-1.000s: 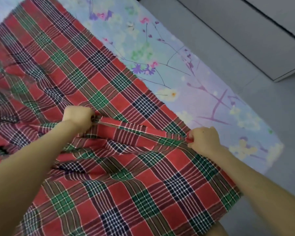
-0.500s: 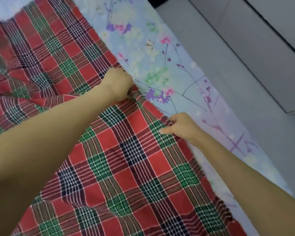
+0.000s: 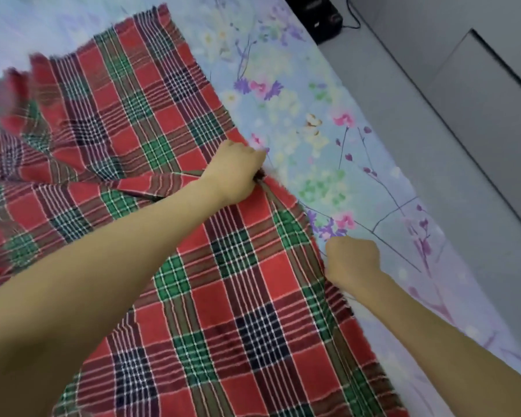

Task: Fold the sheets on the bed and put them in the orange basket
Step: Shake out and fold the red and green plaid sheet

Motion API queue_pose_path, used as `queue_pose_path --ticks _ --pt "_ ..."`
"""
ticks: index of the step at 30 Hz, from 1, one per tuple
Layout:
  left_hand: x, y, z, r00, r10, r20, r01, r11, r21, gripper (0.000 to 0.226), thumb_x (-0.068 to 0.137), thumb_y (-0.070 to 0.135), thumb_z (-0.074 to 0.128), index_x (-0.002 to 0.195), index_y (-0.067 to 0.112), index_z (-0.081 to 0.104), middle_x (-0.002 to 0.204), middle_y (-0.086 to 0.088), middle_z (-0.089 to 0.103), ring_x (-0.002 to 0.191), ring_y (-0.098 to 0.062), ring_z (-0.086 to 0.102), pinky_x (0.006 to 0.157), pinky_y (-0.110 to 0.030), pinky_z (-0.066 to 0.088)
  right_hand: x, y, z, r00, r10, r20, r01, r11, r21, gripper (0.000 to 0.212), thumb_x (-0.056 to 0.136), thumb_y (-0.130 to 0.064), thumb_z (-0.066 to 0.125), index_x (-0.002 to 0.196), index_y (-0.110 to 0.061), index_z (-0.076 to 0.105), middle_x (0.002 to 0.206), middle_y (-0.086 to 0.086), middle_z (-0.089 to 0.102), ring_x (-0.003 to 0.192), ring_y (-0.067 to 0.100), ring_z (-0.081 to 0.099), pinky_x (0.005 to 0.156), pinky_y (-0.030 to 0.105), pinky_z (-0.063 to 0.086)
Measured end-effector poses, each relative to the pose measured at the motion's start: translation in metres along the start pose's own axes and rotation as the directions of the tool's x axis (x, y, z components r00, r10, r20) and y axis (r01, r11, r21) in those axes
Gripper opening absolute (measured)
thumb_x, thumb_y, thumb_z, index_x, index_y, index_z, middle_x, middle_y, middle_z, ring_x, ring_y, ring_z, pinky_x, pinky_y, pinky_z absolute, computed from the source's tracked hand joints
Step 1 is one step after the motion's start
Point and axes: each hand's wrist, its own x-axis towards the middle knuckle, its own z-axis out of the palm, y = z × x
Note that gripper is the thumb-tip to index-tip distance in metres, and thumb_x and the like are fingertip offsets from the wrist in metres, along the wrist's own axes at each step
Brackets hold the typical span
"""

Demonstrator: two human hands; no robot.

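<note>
now the left hand [image 3: 235, 173] and right hand [image 3: 352, 260], each clenched on the sheet [image 3: 238, 296] edge, have carried it across the bed [image 3: 328, 164]. first fold looks nearly laid.

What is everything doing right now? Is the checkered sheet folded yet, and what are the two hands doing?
plaid sheet: lying on the bed, partly folded over itself, rumpled at the left.
left hand: gripping the sheet's folded edge.
right hand: curled in a fist at the sheet's right edge, apparently pinching it.
floral bed cover: spread flat under the plaid sheet.
black box: on the floor, cable attached.
</note>
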Motion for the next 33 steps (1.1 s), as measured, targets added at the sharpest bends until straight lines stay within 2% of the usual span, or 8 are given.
queue_pose_path --ticks 6,10,16,20,24,26,30,33 --pt "-0.029 -0.066 0.019 0.976 -0.198 0.088 0.216 0.918 -0.331 0.047 0.075 0.015 0.053 0.121 0.016 0.057 0.121 -0.009 0.058 0.113 -0.031 0.050 0.093 -0.036 0.042 0.048 -0.039 -0.053 0.945 -0.073 -0.319 0.075 0.997 -0.004 0.018 0.094 -0.022 0.048 0.078 -0.017 0.051 0.083 0.001 0.058 0.085 0.025 0.056 0.072 0.029 0.033" --pt "-0.059 -0.118 0.040 0.900 -0.390 0.197 0.412 0.908 -0.083 0.027 0.089 0.017 0.046 0.112 0.016 0.060 0.112 -0.012 0.060 0.105 -0.034 0.055 0.083 -0.038 0.047 0.098 -0.083 -0.082 0.953 -0.191 -0.235 0.205 0.978 0.040 0.051 0.089 -0.049 0.055 0.131 -0.020 0.048 0.127 0.009 0.053 0.116 0.031 0.049 0.090 0.039 0.041" --pt "-0.102 -0.146 0.043 0.899 -0.357 0.255 0.301 0.924 0.234 0.021 0.085 0.018 0.052 0.104 0.018 0.059 0.105 -0.003 0.064 0.101 -0.027 0.060 0.081 -0.032 0.044 0.123 -0.113 -0.058 0.968 -0.115 -0.224 0.086 0.987 -0.135 0.056 0.083 -0.033 0.070 0.129 -0.018 0.041 0.127 0.015 0.049 0.113 0.036 0.048 0.085 0.040 0.047" --pt "-0.159 -0.122 0.043 0.969 -0.184 -0.167 0.196 0.979 0.056 0.038 0.052 0.001 0.073 0.089 0.004 0.061 0.066 -0.009 0.060 0.055 -0.030 0.059 0.045 -0.028 0.045 0.127 -0.113 -0.056 0.954 -0.141 -0.264 0.091 0.977 -0.193 0.056 0.085 -0.035 0.067 0.131 -0.019 0.039 0.125 0.013 0.051 0.109 0.034 0.050 0.079 0.037 0.047" --pt "-0.226 -0.098 0.064 1.000 -0.006 -0.014 0.006 1.000 0.012 0.021 0.060 0.021 0.071 0.077 0.018 0.060 0.067 0.002 0.056 0.057 -0.019 0.056 0.049 -0.024 0.042 0.127 -0.113 -0.055 0.951 -0.126 -0.283 0.062 0.973 -0.224 0.051 0.086 -0.028 0.065 0.130 -0.023 0.040 0.122 0.009 0.052 0.106 0.031 0.053 0.078 0.034 0.047" --pt "-0.252 -0.111 0.076 0.983 -0.184 0.009 0.184 0.981 -0.061 0.014 0.075 0.030 0.055 0.082 0.020 0.061 0.078 0.004 0.058 0.071 -0.020 0.058 0.059 -0.030 0.050 0.123 -0.116 -0.056 0.948 -0.134 -0.288 0.059 0.965 -0.255 0.049 0.087 -0.030 0.063 0.130 -0.026 0.040 0.124 0.007 0.052 0.108 0.030 0.053 0.084 0.037 0.047" --pt "-0.279 -0.152 0.090 0.651 -0.759 -0.028 0.707 0.619 -0.343 0.016 0.090 0.023 0.056 0.096 0.010 0.063 0.091 -0.007 0.061 0.085 -0.030 0.058 0.071 -0.037 0.049 0.099 -0.126 -0.076 0.965 -0.148 -0.216 0.056 0.922 -0.384 0.057 0.083 -0.046 0.061 0.134 -0.033 0.038 0.133 -0.001 0.049 0.119 0.024 0.050 0.106 0.050 0.033" --pt "-0.286 -0.179 0.094 0.417 -0.904 0.093 0.831 0.338 -0.442 0.032 0.098 0.033 0.043 0.099 0.007 0.062 0.094 -0.013 0.065 0.089 -0.035 0.061 0.074 -0.038 0.046 0.071 -0.154 -0.095 0.947 -0.322 -0.016 0.305 0.910 -0.281 0.071 0.079 -0.037 0.063 0.142 -0.038 0.031 0.150 -0.003 0.032 0.137 0.022 0.032 0.113 0.052 0.019"
